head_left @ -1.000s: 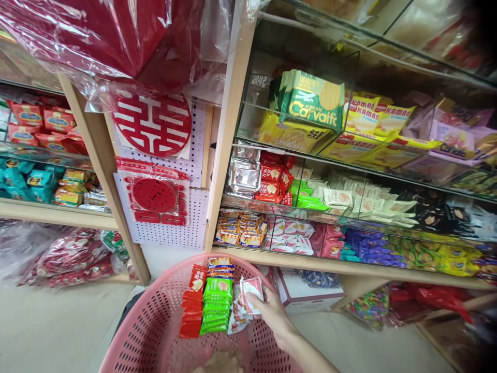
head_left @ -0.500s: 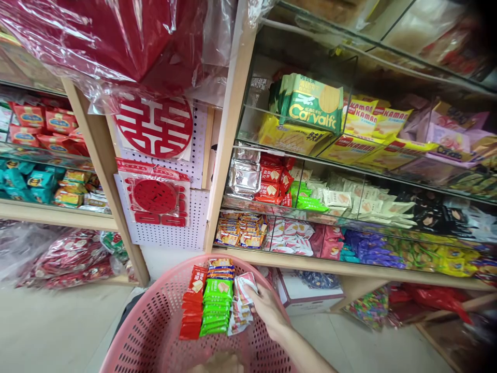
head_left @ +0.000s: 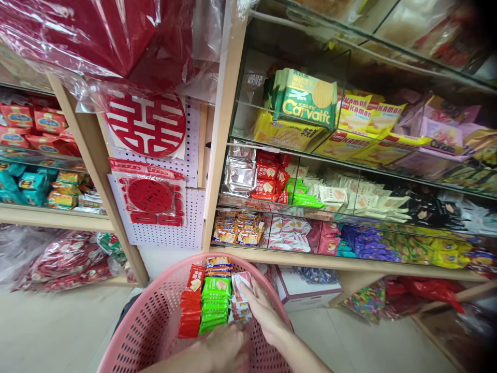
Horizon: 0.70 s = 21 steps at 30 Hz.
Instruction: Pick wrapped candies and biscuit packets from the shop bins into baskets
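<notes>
A pink plastic basket (head_left: 130, 331) holds snack packets stacked in rows. Red packets (head_left: 191, 305) form the left row, green packets (head_left: 215, 303) the middle one, and orange-and-blue packets (head_left: 218, 265) lie at the top. On the right is a row of white-and-pink packets (head_left: 239, 290). My right hand (head_left: 264, 311) grips this row from its right side, with the thumb over the upper packets. My left hand (head_left: 227, 346) is curled in front of the lower ends of the green and white rows. It is slightly blurred, and whatever its fingers hold is hidden.
Behind the basket stands a shelf unit (head_left: 272, 255) with glass compartments of packaged snacks. A white carton (head_left: 306, 292) is under it. Bagged red goods (head_left: 72, 259) lie low at left. A large red plastic-wrapped item (head_left: 116, 41) hangs overhead at upper left.
My left hand has risen from the bottom edge into the basket, to the lower ends of the rows. My right hand stays at the white-and-pink packets. The view has shifted slightly.
</notes>
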Motion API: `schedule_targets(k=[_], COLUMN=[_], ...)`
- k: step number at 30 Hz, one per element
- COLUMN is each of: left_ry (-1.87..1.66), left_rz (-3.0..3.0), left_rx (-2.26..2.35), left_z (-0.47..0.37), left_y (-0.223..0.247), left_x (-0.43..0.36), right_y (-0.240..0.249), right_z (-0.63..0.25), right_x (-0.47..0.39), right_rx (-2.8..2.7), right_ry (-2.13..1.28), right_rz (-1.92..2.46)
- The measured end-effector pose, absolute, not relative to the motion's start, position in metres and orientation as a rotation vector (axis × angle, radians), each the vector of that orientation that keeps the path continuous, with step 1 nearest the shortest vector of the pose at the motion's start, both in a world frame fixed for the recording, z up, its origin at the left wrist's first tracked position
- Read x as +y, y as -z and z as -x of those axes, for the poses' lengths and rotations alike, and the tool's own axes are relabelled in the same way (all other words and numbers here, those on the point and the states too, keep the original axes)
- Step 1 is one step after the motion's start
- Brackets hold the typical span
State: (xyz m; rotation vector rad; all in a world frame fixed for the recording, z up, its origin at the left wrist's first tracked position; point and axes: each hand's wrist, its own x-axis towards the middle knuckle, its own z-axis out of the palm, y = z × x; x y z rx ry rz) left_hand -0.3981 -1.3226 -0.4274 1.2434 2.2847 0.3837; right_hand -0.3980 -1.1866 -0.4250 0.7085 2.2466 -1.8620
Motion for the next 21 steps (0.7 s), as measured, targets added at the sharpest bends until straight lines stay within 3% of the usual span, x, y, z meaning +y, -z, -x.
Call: schedule_targets(k=[14, 21], left_ry=[-0.732, -0.554], left_rz=[-1.033, -1.095], left_rx=[2.433, 2.315], left_z=[0.417, 0.405], left_y=[0.427, 0.431], left_x=[-1.314, -1.319], right_y=[0.403, 0.374], right_z=[0.384, 0.402], right_x=[-1.177, -1.129], right_rx=[2.184, 2.824], right_ry=[1.829, 1.808], right_rz=[-0.612, -0.402])
